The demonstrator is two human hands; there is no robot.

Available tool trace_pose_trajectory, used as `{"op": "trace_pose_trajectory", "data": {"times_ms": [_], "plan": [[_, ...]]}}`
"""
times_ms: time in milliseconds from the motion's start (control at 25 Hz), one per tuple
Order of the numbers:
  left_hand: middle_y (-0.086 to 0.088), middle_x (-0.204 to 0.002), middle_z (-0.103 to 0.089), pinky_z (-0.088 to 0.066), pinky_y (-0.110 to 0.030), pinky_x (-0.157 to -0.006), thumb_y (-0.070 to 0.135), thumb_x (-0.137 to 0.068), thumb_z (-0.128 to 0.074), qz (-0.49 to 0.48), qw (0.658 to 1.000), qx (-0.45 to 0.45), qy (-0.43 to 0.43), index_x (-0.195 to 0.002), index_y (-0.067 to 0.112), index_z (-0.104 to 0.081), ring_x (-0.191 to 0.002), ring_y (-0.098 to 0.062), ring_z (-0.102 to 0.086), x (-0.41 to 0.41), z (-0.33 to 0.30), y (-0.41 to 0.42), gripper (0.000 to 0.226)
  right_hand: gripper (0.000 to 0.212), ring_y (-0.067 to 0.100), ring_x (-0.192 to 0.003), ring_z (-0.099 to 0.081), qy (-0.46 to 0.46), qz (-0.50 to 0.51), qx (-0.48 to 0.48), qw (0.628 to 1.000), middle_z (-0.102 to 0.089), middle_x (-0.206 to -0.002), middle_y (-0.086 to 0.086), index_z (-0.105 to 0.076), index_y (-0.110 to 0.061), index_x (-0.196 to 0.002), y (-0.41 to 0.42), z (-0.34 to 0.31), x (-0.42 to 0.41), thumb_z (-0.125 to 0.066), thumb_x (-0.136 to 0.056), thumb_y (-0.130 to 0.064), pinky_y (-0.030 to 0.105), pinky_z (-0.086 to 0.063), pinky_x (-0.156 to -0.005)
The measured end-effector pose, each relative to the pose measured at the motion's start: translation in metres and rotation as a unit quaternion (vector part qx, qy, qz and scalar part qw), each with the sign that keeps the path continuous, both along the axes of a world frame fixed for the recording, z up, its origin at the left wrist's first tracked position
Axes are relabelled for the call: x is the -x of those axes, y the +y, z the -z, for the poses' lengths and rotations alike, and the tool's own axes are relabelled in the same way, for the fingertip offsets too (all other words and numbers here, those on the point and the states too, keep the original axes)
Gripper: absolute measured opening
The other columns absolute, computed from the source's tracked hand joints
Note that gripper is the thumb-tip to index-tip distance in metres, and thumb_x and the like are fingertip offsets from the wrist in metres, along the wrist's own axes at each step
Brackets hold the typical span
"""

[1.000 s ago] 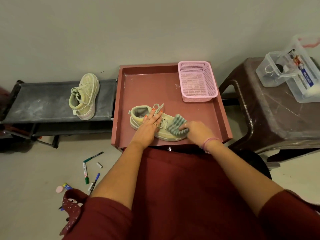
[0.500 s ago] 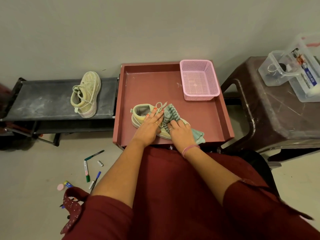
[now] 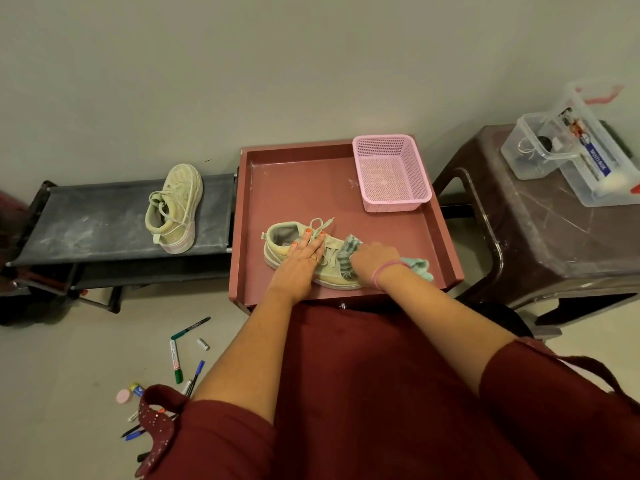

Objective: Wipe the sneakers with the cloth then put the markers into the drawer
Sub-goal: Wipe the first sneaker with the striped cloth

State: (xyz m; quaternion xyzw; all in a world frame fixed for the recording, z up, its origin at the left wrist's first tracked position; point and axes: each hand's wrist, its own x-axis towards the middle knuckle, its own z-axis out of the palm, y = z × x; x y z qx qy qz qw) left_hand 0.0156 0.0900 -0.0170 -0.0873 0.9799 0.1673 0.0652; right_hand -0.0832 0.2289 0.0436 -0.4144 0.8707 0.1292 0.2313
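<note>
A pale yellow-green sneaker (image 3: 277, 244) lies on the red tray-top table (image 3: 311, 181), toe to the right. My left hand (image 3: 301, 258) presses flat on its laces with straight fingers. My right hand (image 3: 374, 259) grips a striped teal cloth (image 3: 346, 252) against the sneaker's toe; the cloth's tail (image 3: 420, 266) trails to the right. A second sneaker (image 3: 175, 207) rests on the dark low rack (image 3: 86, 223) at left. Markers lie on the floor: a green-capped white one (image 3: 175, 360), a dark green one (image 3: 190, 328), a blue pen (image 3: 197, 372). No drawer front shows.
A pink mesh basket (image 3: 391, 173) stands at the tray's back right. A brown plastic stool (image 3: 540, 237) at right carries clear plastic boxes (image 3: 571, 150). More pens and small items (image 3: 130, 393) lie by my left knee. My dark red clothing fills the foreground.
My right hand has rubbed the cloth back and forth over the sneaker's front, from the toe to the laces and now toward the toe again. My left hand has stayed on the laces.
</note>
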Motion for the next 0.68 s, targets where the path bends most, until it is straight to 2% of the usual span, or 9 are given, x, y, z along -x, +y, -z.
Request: {"op": "trace_pose_trajectory", "data": {"times_ms": [40,120,200,240,280,360,480,560,680], "plan": [[0.005,-0.161,0.004,0.01,-0.031,-0.113,-0.014,-0.084,-0.048,-0.002,1.0,0.004,0.001,-0.153,0.015,-0.004,-0.147,-0.018,0.014,0.0,0.001,0.001,0.087,0.026,0.031,-0.115,-0.054,-0.056,0.055,0.037,0.996,-0.055,-0.127,0.013,-0.063,-0.009,-0.111,0.011,-0.006,0.008,-0.043,-0.096,-0.016,0.036,-0.044,-0.092],[0.005,-0.161,0.003,0.008,-0.033,-0.115,-0.016,-0.082,-0.048,-0.008,1.0,0.006,0.008,-0.153,0.015,-0.004,-0.147,-0.019,0.013,0.0,0.002,0.001,0.089,0.02,0.035,-0.107,-0.058,-0.073,0.185,0.174,0.964,-0.059,-0.118,0.019,-0.063,-0.003,-0.095,0.031,-0.015,0.026,-0.044,-0.092,-0.007,0.037,-0.046,-0.089],[0.006,-0.161,0.002,0.007,-0.033,-0.116,-0.017,-0.08,-0.048,-0.01,1.0,0.005,0.011,-0.153,0.016,-0.005,-0.147,-0.019,0.013,0.001,0.002,0.002,0.091,0.032,0.038,-0.108,-0.055,-0.018,0.263,0.303,0.916,-0.058,-0.12,0.018,-0.061,-0.003,-0.112,0.033,-0.014,0.034,-0.041,-0.088,0.002,0.039,-0.045,-0.092],[0.006,-0.161,0.001,0.007,-0.033,-0.115,-0.018,-0.079,-0.047,-0.012,1.0,0.003,0.009,-0.153,0.016,-0.006,-0.147,-0.018,0.012,0.001,0.002,0.003,0.091,0.044,0.036,-0.111,-0.054,-0.024,0.243,0.324,0.914,-0.057,-0.125,0.015,-0.057,-0.01,-0.124,0.028,-0.008,0.031,-0.041,-0.086,0.005,0.041,-0.046,-0.095],[0.006,-0.161,0.001,0.007,-0.033,-0.116,-0.018,-0.079,-0.046,-0.013,1.0,0.003,0.008,-0.153,0.015,-0.007,-0.147,-0.018,0.012,0.001,0.002,0.004,0.09,0.052,0.034,-0.116,-0.052,-0.035,0.197,0.31,0.93,-0.055,-0.131,0.011,-0.051,-0.016,-0.133,0.021,-0.002,0.021,-0.041,-0.087,0.006,0.042,-0.045,-0.097],[0.004,-0.161,-0.001,0.006,-0.034,-0.116,-0.016,-0.081,-0.046,-0.01,1.0,0.003,0.005,-0.152,0.013,-0.01,-0.147,-0.018,0.012,0.001,0.003,0.003,0.086,0.054,0.026,-0.135,-0.038,0.003,0.061,0.193,0.979,-0.036,-0.15,0.006,-0.032,-0.02,-0.146,0.007,0.023,-0.008,-0.035,-0.095,-0.001,0.042,-0.038,-0.103],[0.006,-0.161,-0.002,0.006,-0.032,-0.116,-0.013,-0.082,-0.047,-0.003,1.0,0.001,0.005,-0.152,0.014,-0.011,-0.147,-0.017,0.012,0.002,0.001,0.002,0.084,0.052,0.018,-0.147,-0.007,0.078,-0.027,0.101,0.992,-0.005,-0.16,0.003,-0.007,-0.012,-0.151,0.015,0.061,-0.035,-0.023,-0.102,-0.013,0.041,-0.017,-0.114],[0.007,-0.161,0.0,0.007,-0.031,-0.115,-0.013,-0.082,-0.048,-0.01,1.0,-0.007,0.001,-0.153,0.015,-0.008,-0.147,-0.016,0.012,0.001,0.0,0.003,0.086,0.052,0.019,-0.146,-0.015,0.103,-0.061,0.104,0.987,-0.015,-0.158,0.004,-0.016,-0.01,-0.15,0.035,0.072,-0.032,-0.03,-0.1,-0.016,0.041,-0.022,-0.113],[0.007,-0.161,0.0,0.006,-0.032,-0.115,-0.014,-0.082,-0.046,-0.009,1.0,-0.007,0.006,-0.153,0.015,-0.009,-0.147,-0.016,0.011,0.001,-0.002,0.003,0.085,0.049,0.017,-0.134,-0.043,0.15,-0.053,0.128,0.979,-0.048,-0.144,0.0,-0.047,-0.017,-0.138,0.054,0.068,-0.032,-0.056,-0.09,-0.022,0.039,-0.042,-0.101]]}}
